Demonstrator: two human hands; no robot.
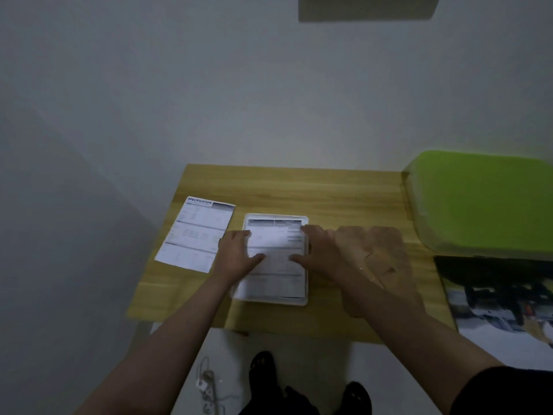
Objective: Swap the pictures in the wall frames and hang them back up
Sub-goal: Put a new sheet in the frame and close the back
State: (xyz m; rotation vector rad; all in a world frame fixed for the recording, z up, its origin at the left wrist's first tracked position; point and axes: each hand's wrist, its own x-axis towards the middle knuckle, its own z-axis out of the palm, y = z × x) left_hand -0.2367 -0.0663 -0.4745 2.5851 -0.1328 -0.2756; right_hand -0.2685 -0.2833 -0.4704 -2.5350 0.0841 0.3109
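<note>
White plastic is what I am working on: the picture frame is lying flat near the middle of the wooden table, with a printed sheet resting in it. I am judging the sheet to be light, limp and easy to crease or skid, so I would be taking it by its side edges with flat fingers, never pinching a corner hard. The frame itself is looking stiff but light, likely to slide on the smooth wood if I push sideways, so I am pressing down more than across.

My left hand is reaching in from seven o'clock, fingers spread and lying flat over the sheet's nine o'clock edge, thumb stretched toward the centre. My right hand is coming in from five o'clock, fingers likewise spread and resting on the three o'clock edge, thumb pointing inward. Neither hand is curling round anything; both are holding the paper down flat.

A second sheet headed SPECIFICATION is lying loose at ten o'clock from the frame, just beside my left hand. A green padded thing is sitting at two o'clock, and a dark printed picture is lying at four o'clock.
</note>
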